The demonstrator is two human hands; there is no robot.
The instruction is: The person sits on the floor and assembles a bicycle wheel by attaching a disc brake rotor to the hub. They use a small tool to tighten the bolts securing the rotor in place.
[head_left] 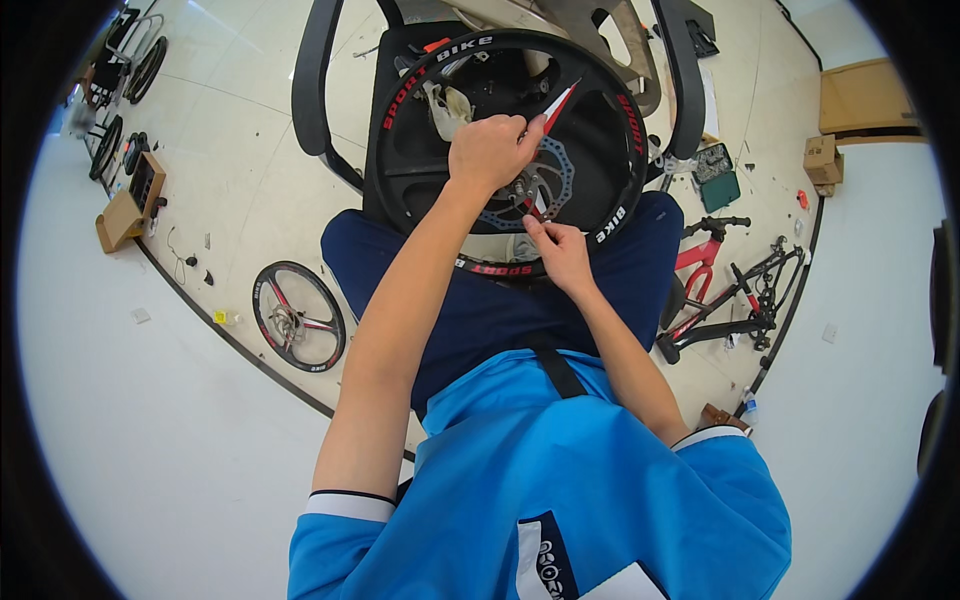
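I see the bicycle wheel (420,150) lying flat across my thighs, black rim with red spokes, its brake disc (556,180) facing up at the hub. My left hand (490,150) is closed in a fist over the hub area, apparently gripping something I cannot identify. My right hand (560,252) has its fingers pinched together at the disc's near edge, on a small red-tipped item too small to name.

Judgement: the wheel looks rigid and moderately light; the rim gives the safest hold. The disc is thin, probably sharp-edged and easily bent, so avoid loading it.

Hidden: the hub centre sits under the left fist; the rim's near edge is behind the right hand. A second wheel (298,316) lies on the floor.
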